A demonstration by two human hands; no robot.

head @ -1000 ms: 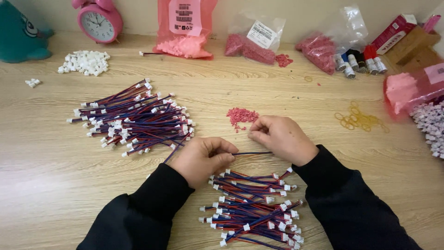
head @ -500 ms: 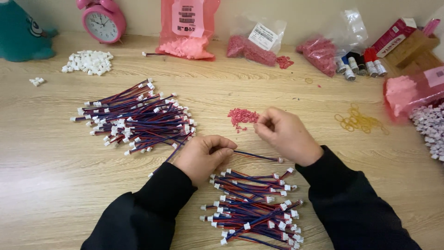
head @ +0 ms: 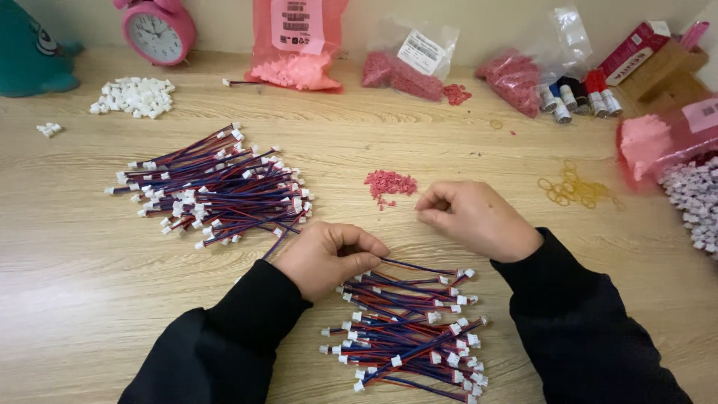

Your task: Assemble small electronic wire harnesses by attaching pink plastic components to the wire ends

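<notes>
1. Left hand (head: 329, 258) closed in a loose fist on a red-and-blue wire (head: 419, 267), resting on the table (head: 90, 299) at the top edge of the near bundle of wires (head: 407, 337); wire running out to the right of the fist and ending in a white plug
2. Right hand (head: 475, 217) lifted just beside the heap of small red pieces (head: 390, 183), thumb and forefinger pinched together; whether a piece sits between them too small to tell
3. Judged as the middle of a one-wire step: wire held steady on one side, something tiny pinched on the other, hands near but apart
4. For bringing the two together, probably a short, fine move only: free wire end turned towards the pinching fingertips, the fist staying firm so the wire does not slip
5. Room: bare wood between the hands and around the red heap, enough for small moves
6. Edges to mind: far bundle of wires (head: 217, 187) near the left wrist, a loose strand reaching towards it; near bundle touching the left fist; rubber bands (head: 572, 191) to the right, well apart
7. Heap of white plugs (head: 134, 97), pink clock (head: 158, 30) and pink bags (head: 295, 45) along the back, out of the way
</notes>
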